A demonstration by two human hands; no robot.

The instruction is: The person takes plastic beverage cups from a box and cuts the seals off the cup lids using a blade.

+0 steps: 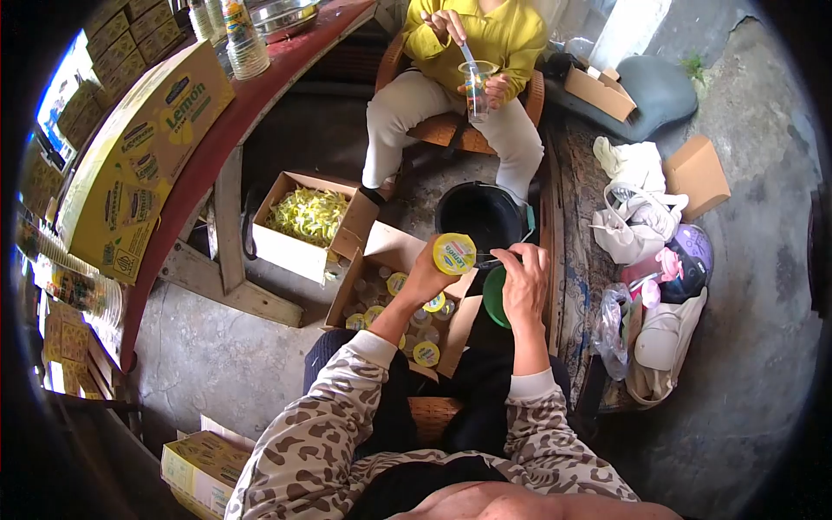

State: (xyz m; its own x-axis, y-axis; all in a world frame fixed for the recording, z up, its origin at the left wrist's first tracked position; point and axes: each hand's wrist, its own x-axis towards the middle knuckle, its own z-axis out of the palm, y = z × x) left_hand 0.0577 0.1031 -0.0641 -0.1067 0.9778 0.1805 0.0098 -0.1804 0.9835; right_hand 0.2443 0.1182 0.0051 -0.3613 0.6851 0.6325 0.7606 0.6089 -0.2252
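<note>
- Head view: the left hand point(423, 279) grips a yellow-lidded cup point(455, 253), fingers wrapped round its side, out in front of the body with the printed lid turned up toward the wearer.
- The right hand point(524, 282) is just beside the cup, its fingers pinched on a thin metal tool point(489, 259) that points toward the lid's edge; its exact kind, and whether it touches the lid, I cannot tell.
- A firm but gentle left grip seems best, low on the wall, since a thin plastic cup would likely give under a hard squeeze.
- Left fingertips are best tucked below the rim, away from the tool's end.
- Small, light strokes along the edge look safer than a poke inward, which could pierce the lid; turning the cup would bring fresh rim round to the tool.
- The black bucket point(449, 212) lies beyond the hands, and the open carton point(347, 290) of lidded cups point(425, 353) sits below the left forearm; a steady hold matters, as a slip could drop the cup onto either.
- Elbow room appears fair: the person opposite point(520, 39), also holding a cup, sits well apart.
</note>
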